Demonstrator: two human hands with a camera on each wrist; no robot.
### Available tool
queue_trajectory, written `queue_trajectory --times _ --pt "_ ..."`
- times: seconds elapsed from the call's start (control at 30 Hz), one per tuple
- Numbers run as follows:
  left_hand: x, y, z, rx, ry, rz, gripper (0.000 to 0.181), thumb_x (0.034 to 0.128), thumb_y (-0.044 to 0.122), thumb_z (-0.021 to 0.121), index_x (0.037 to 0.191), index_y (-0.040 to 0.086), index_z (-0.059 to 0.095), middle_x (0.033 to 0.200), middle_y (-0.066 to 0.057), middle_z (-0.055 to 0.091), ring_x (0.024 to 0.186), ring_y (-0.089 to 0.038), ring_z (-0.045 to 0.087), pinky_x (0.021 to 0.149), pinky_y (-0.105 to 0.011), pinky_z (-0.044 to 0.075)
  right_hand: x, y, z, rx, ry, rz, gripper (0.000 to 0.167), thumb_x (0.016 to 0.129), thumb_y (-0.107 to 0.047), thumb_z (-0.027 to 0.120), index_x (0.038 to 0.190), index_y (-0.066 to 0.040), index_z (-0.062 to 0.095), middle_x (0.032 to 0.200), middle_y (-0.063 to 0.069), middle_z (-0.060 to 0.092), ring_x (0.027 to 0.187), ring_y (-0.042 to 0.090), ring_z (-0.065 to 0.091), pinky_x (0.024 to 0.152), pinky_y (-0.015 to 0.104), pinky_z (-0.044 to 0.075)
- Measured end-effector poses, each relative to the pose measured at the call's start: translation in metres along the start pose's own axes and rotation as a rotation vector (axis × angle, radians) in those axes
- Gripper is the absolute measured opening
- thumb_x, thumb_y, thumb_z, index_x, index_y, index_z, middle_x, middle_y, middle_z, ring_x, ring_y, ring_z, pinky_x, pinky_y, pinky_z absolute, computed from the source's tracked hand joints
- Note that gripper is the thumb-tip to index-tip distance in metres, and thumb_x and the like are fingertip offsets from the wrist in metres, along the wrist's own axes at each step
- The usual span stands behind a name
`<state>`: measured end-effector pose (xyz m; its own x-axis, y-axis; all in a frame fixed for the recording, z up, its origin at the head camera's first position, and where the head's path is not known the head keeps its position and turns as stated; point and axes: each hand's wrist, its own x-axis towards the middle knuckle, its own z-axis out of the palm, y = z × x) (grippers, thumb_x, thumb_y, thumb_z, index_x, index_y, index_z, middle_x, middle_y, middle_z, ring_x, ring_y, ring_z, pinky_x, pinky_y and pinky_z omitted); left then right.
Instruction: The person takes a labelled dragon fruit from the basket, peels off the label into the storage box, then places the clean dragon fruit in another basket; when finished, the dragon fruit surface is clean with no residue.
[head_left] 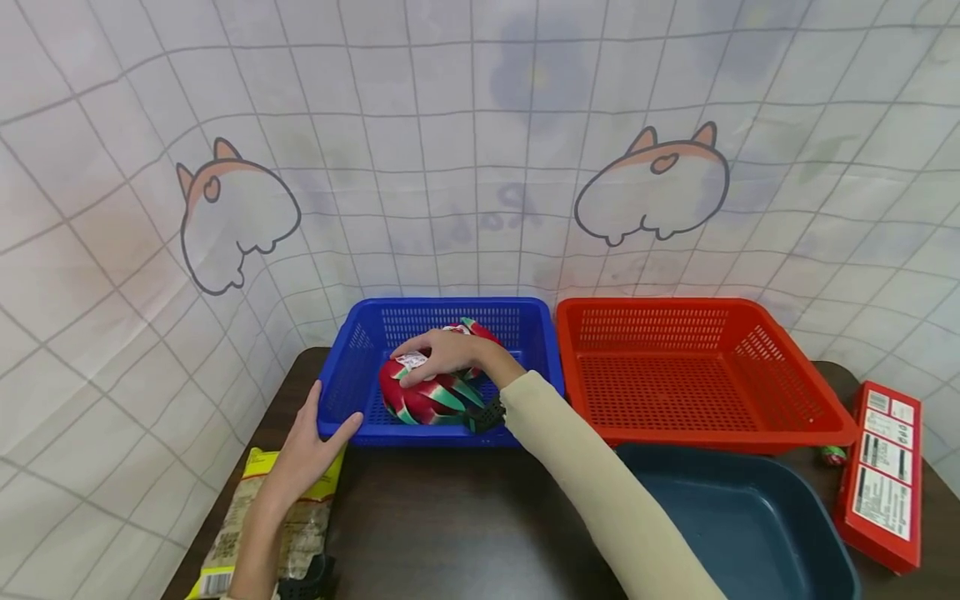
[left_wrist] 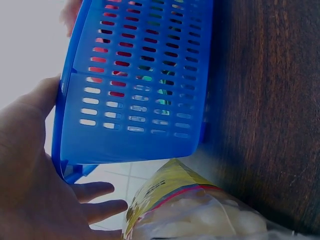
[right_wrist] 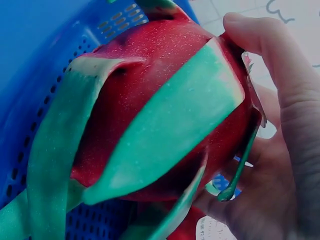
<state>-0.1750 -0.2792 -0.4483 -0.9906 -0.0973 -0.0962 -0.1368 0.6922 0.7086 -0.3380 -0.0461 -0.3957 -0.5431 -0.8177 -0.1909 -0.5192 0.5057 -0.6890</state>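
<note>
My right hand (head_left: 444, 352) reaches into the blue basket (head_left: 442, 432) and grips a red dragon fruit (right_wrist: 150, 100) with green scales, its thumb and fingers round the fruit. A white label (head_left: 412, 360) shows on this fruit beside the fingers. Another dragon fruit (head_left: 487, 332) lies behind it, partly hidden by the hand. My left hand (head_left: 309, 446) spans the near left corner of the blue basket, with the thumb and straight fingers spread against its rim (left_wrist: 61, 120).
Below the left hand lies a yellow, partly clear food bag (head_left: 255, 500). A red basket (head_left: 660, 392) stands to the right, with a dark blue tray (head_left: 735, 525) before it. A red box (head_left: 881, 475) and a small green-and-red item (head_left: 832, 455) are at the far right.
</note>
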Motion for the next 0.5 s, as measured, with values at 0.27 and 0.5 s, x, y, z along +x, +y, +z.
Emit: queue_trajectory --times 0.27,0.5 --pt "0.001 -0.002 0.001 0.0 0.007 0.007 0.103 0.0891 0.067 0.049 0.154 0.022 -0.016 0.162 -0.022 0.002 0.146 -0.048 0.016 0.11 -0.07 0.021 -0.002 -0.003 -0.002 -0.001 0.035 -0.006 0.06 0.086 -0.045 0.067 0.141 -0.029 0.051 0.14 0.003 0.053 0.113 0.014 0.056 0.086 0.024 0.053" --pt "0.002 -0.002 -0.001 0.01 0.003 0.007 0.102 0.0897 0.067 0.048 0.154 0.021 -0.016 0.162 -0.023 0.002 0.146 -0.048 0.015 0.111 -0.069 0.02 -0.003 -0.022 -0.01 0.013 0.076 -0.081 0.059 0.085 -0.043 0.068 0.14 -0.03 0.052 0.133 0.002 0.056 0.105 0.014 0.058 0.081 0.024 0.053"
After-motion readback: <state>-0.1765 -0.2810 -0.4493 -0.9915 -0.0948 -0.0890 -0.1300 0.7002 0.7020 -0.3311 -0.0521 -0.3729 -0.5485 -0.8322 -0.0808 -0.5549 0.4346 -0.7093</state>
